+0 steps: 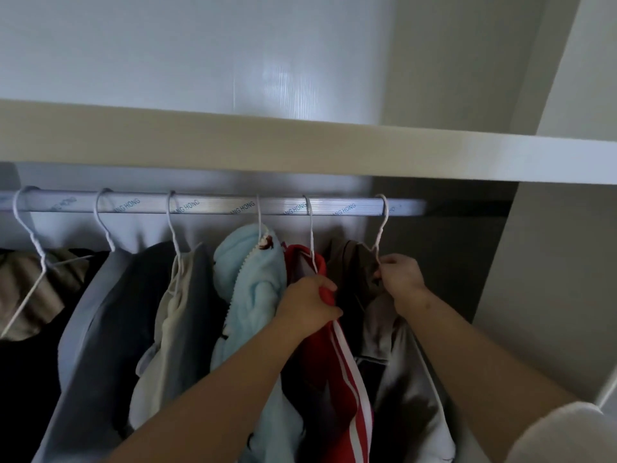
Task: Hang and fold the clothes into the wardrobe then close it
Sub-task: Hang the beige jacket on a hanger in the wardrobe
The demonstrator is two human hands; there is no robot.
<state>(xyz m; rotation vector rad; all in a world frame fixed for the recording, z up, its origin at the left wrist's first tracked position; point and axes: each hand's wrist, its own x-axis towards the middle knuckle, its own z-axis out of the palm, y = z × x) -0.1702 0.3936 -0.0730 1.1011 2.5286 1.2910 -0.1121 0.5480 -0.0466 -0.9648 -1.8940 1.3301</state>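
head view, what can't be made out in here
- Rail print: head view, hanger hooks cover part; only "NG HONG" reads.
- Rail's right end: head view, lost in shadow.
- Hems of red garment and grey garment: head view, cut off by bottom edge.
- Wire hanger shoulders: head view, hidden by right hand pinching it and dark folds.
- Left hand palm: head view, pressed into the red garment it grips.

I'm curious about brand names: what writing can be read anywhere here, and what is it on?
"HONG": printed in blue, repeated along the metal hanging rail.
"NG": the end of a word just before each "HONG"; the rest of that word is covered or blurred.
No other text is readable.
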